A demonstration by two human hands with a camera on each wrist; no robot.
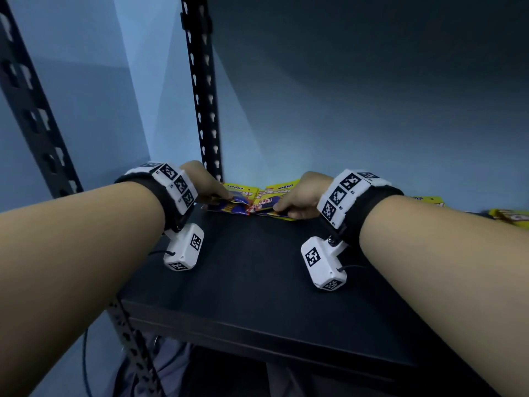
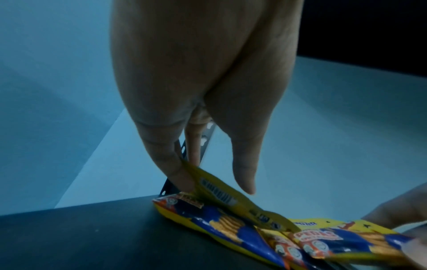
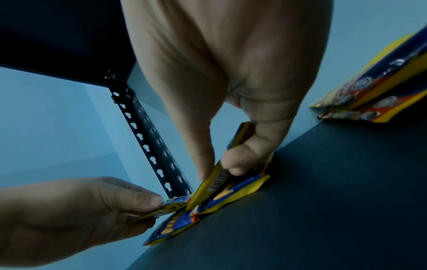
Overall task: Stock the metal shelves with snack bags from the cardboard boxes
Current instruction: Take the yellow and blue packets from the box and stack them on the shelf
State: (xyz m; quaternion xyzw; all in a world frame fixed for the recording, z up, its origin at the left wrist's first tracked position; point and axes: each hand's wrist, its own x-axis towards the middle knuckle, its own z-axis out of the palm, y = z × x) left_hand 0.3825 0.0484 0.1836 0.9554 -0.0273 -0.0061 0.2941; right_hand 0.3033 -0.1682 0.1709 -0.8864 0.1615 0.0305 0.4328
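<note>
Both hands reach to the back of the dark metal shelf (image 1: 257, 276), close by the perforated upright post (image 1: 204, 110) in the corner. The left hand (image 1: 204, 183) pinches a yellow-and-blue snack bag (image 1: 229, 203) between thumb and fingers, its lower edge touching the shelf. The right hand (image 1: 300, 196) grips the neighbouring snack bag (image 1: 274, 196) the same way, thumb on one face, fingers curled on the other. The two bags touch side by side near the wall. Further along to the right, more snack bags (image 3: 369, 95) sit stacked at the back edge.
</note>
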